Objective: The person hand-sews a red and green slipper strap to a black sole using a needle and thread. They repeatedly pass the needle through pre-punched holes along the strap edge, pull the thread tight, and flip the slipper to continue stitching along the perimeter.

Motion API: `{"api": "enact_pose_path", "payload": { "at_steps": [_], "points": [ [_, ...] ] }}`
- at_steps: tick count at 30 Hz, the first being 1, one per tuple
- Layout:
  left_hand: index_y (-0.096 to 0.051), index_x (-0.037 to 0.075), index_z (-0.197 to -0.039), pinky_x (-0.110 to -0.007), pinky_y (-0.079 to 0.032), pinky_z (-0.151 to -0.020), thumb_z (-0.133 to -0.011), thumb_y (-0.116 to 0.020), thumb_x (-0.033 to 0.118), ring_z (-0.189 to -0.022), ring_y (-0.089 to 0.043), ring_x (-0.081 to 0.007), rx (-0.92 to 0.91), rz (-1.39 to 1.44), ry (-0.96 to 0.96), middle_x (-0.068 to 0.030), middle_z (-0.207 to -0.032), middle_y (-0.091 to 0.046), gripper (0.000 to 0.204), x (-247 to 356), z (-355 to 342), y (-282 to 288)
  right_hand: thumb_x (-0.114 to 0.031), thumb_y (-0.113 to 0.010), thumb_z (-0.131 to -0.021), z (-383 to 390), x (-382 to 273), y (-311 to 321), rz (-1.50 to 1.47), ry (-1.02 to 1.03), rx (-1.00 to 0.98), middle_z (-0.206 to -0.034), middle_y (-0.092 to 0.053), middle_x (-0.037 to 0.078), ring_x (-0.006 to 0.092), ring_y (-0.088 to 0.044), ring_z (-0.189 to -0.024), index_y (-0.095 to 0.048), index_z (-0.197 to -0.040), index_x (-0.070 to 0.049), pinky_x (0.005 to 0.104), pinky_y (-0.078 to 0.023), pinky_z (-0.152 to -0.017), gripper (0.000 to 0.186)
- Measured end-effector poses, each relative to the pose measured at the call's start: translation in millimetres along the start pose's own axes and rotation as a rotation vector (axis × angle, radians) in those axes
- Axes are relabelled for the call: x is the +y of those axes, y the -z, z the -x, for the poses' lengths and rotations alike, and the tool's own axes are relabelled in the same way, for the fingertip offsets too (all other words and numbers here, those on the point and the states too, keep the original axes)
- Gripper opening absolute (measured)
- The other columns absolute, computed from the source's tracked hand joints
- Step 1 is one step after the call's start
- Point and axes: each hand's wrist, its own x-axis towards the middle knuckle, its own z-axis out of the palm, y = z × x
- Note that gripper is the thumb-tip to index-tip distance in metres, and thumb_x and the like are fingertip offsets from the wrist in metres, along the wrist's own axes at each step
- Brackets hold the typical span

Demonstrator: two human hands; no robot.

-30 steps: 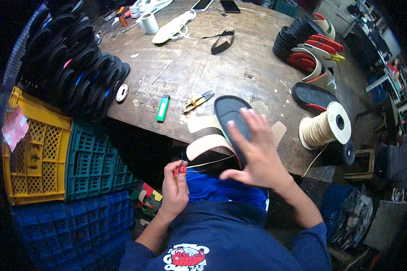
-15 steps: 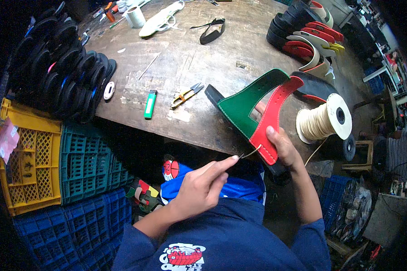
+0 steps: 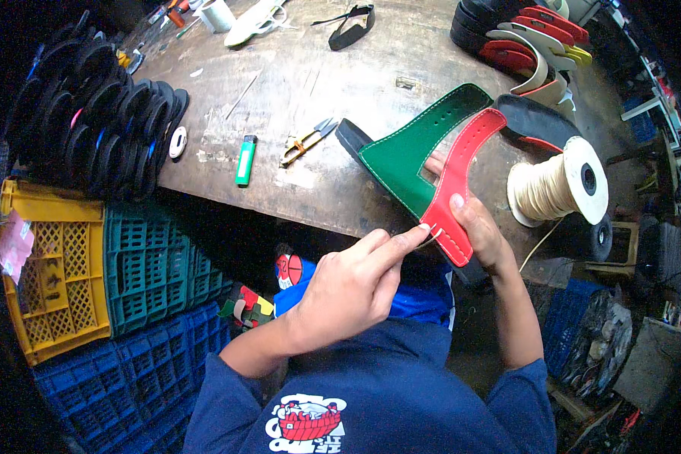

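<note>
At the near edge of the table (image 3: 212,129), the sandal (image 3: 352,138) is held tilted, its green strap (image 3: 402,145) and red strap (image 3: 454,181) facing up. Compared with half a second ago, the left hand (image 3: 348,284) is closer: its extended index fingertip now meets the red strap beside the cord (image 3: 434,237), where a gap showed before. Whether it pinches a needle cannot be told. The right hand (image 3: 480,231) grips the sandal as before, thumb on the red strap, fingers behind. The spool (image 3: 546,189) stands just right of this hand, in front of a black sole (image 3: 536,119). Snips (image 3: 306,144) and a green lighter (image 3: 245,163) lie to the left; stacked black footwear (image 3: 106,132) occupies the far left. The tabletop is worn brown wood. Yellow (image 3: 53,199), teal and blue crates (image 3: 132,367) stand below left.
</note>
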Motion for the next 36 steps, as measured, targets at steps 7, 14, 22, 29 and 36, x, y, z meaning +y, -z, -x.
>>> {"api": "enact_pose_path", "payload": {
  "at_steps": [7,14,22,29,36],
  "points": [
    [-0.057,0.015,-0.142,-0.046,-0.056,-0.060,-0.088,-0.061,0.000,-0.071,-0.066,-0.0362,-0.022,-0.029,-0.016,-0.0134,-0.088,-0.060,0.056,-4.1,-0.4,1.9,-0.044,-0.029,-0.105,0.1,-2.9,-3.9,0.009,0.018,0.032,-0.160,-0.039,0.020,0.0363,-0.021,-0.154,-0.044,-0.149,0.004,0.0478,-0.010,-0.126,0.066],
    [-0.060,0.016,-0.140,-0.047,-0.055,-0.060,-0.089,-0.062,0.001,-0.070,-0.065,-0.0366,-0.050,-0.080,0.099,-0.0136,-0.083,-0.060,0.053,6.2,11.3,7.2,-0.043,-0.029,-0.105,0.3,-10.2,-9.3,0.138,0.053,0.020,-0.156,-0.045,0.018,0.0391,-0.031,-0.150,-0.057,-0.139,0.000,0.0522,-0.009,-0.126,0.062],
    [-0.063,0.012,-0.133,-0.049,-0.054,-0.063,-0.090,-0.063,0.003,-0.071,-0.066,-0.0377,-0.051,-0.058,0.141,-0.0162,-0.080,-0.063,0.045,-3.2,14.4,13.4,-0.039,-0.033,-0.105,-1.3,-27.4,-17.1,0.335,0.052,-0.064,-0.155,-0.047,0.019,0.0379,-0.033,-0.150,-0.067,-0.133,-0.006,0.0534,-0.010,-0.125,0.054],
    [-0.068,0.002,-0.127,-0.040,-0.058,-0.076,-0.086,-0.060,-0.007,-0.085,-0.073,-0.0342,-0.049,0.029,0.183,-0.0210,-0.098,-0.073,0.042,-11.3,14.9,10.9,-0.033,-0.037,-0.104,-2.7,-30.0,-20.9,0.361,0.026,-0.072,-0.157,-0.046,0.020,0.0382,-0.035,-0.149,-0.066,-0.136,-0.008,0.0541,-0.012,-0.125,0.050],
    [-0.066,0.006,-0.128,-0.042,-0.055,-0.066,-0.085,-0.063,-0.007,-0.072,-0.067,-0.0324,0.079,0.248,0.034,-0.0163,-0.087,-0.067,0.045,-60.2,37.7,-21.0,-0.038,-0.043,-0.103,-3.3,-42.4,-29.0,0.704,0.058,-0.196,-0.156,-0.042,0.024,0.0430,-0.031,-0.148,-0.061,-0.142,-0.012,0.0580,-0.016,-0.123,0.051]
  ]
}}
